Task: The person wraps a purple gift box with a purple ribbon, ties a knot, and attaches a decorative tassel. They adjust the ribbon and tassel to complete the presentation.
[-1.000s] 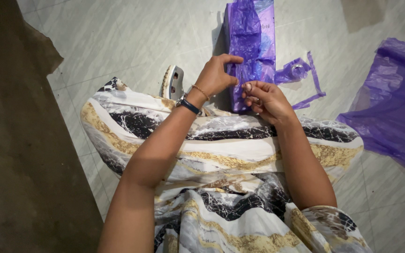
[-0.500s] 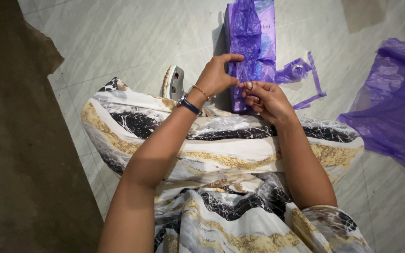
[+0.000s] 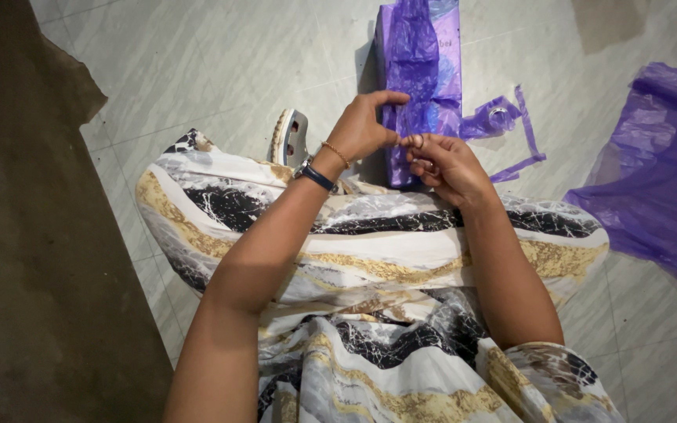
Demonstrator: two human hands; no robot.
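Thin glossy purple plastic bag (image 3: pixel 421 70), smooth marbled floor tiles (image 3: pixel 221 63), printed cloth dress (image 3: pixel 370 258)

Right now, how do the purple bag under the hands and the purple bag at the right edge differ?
The purple bag under the hands is a narrow, bunched strip; the purple bag at the right edge is spread wide and loose. The first is pinched by the left hand and right hand; the second lies untouched. Both are thin purple plastic on the tiled floor.

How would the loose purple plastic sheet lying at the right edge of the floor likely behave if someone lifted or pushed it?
The purple plastic sheet looks thin and see-through, so it is probably very light. Its rumpled folds suggest it would hang limp if lifted, not hold shape. Pushed across the smooth tiled floor, it would likely bunch up or slide easily.
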